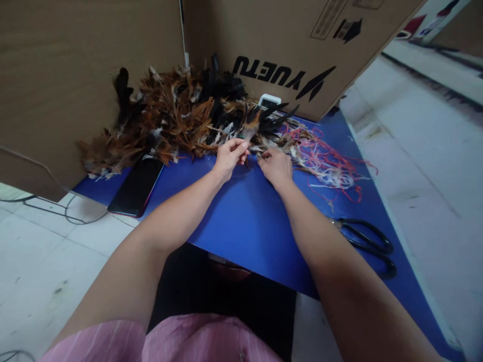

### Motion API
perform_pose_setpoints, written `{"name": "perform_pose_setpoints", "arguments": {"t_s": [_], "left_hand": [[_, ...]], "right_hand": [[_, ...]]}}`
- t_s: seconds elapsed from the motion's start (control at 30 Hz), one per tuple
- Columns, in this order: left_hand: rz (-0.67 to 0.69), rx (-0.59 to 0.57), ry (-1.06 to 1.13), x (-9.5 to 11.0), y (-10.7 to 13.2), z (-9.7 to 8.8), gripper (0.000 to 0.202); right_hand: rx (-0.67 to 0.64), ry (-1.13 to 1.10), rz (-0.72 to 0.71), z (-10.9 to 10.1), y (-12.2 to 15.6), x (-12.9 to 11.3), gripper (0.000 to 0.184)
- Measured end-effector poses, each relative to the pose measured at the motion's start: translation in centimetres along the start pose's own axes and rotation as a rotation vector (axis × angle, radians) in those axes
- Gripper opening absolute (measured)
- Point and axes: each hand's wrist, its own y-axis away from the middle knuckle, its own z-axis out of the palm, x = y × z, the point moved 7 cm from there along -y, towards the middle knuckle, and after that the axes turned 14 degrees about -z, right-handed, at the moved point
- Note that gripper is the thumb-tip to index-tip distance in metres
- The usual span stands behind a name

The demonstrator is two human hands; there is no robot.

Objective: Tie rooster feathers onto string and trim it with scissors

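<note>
My left hand [231,157] is closed in a pinch around a small bundle of brown and black feathers [252,128] at the near edge of a big feather pile [169,113]. My right hand [276,166] is closed too, fingers curled right beside the left, at the base of the same bundle. What it pinches is too small to name, perhaps a string. Both hands rest on a blue table top [241,211].
A tangle of red and white strings [328,163] lies right of the hands. Black scissors [372,244] sit near the right edge. A dark phone [136,185] lies at the left. Cardboard boxes [287,45] wall the back. White tiled floor surrounds the table.
</note>
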Motion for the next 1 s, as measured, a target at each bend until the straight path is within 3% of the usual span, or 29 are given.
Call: {"name": "perform_pose_setpoints", "arguments": {"t_s": [0.3,0.47,0.77,0.93,1.0], "left_hand": [[-0.007,-0.015,-0.007,-0.3,-0.3,0.1,0.012],[-0.026,-0.011,-0.032,-0.4,-0.3,0.2,0.013],[-0.01,-0.008,-0.051,-0.1,0.0,0.5,0.013],[-0.013,-0.012,-0.05,-0.1,0.1,0.4,0.014],[-0.008,-0.018,-0.054,-0.1,0.1,0.4,0.013]], "right_hand": [[0.004,0.069,0.05,0.2,0.2,-0.5,0.014],[0.019,0.078,-0.025,-1.3,1.0,-0.6,0.012],[-0.057,-0.031,-0.16,-5.5,5.8,0.2,0.01],[-0.209,-0.118,-0.201,-5.8,8.2,0.7,0.013],[-0.213,-0.133,-0.209,-6.0,8.5,0.7,0.015]]}}
